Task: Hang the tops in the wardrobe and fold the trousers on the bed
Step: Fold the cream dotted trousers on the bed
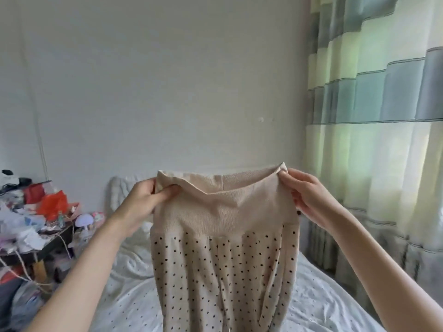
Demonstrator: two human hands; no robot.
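Two bare forearms reach up from the lower corners of the view and meet at a pair of beige polka-dot trousers [223, 271], held up in the air over the bed [323, 303]. The trousers hang upright from a wide plain ribbed waistband [223, 207], and the dotted cloth below it drops out of view at the bottom edge.

The left hand [146, 202] grips the left corner of the waistband, its fingers [167, 191] curled round the cloth with the thumb pressed on the near layer. The right hand [309, 195] pinches the right corner, its fingers [285, 174] closed on the top edge of the band. Between the two hands the near edge of the waistband sags in a shallow curve, while the far edge is stretched straighter.

The bed beneath carries a white sheet with small dark specks, rumpled toward the left. A white pillow [119, 190] lies at its head behind the left hand. Left of the bed stands a dark counter [51, 244] heaped with papers, a red bag [54, 204] and a small mushroom-shaped lamp [84, 220]. On the right hangs a curtain [374, 104] banded in pale green and blue-grey. A plain white wall [167, 80] closes the room behind.
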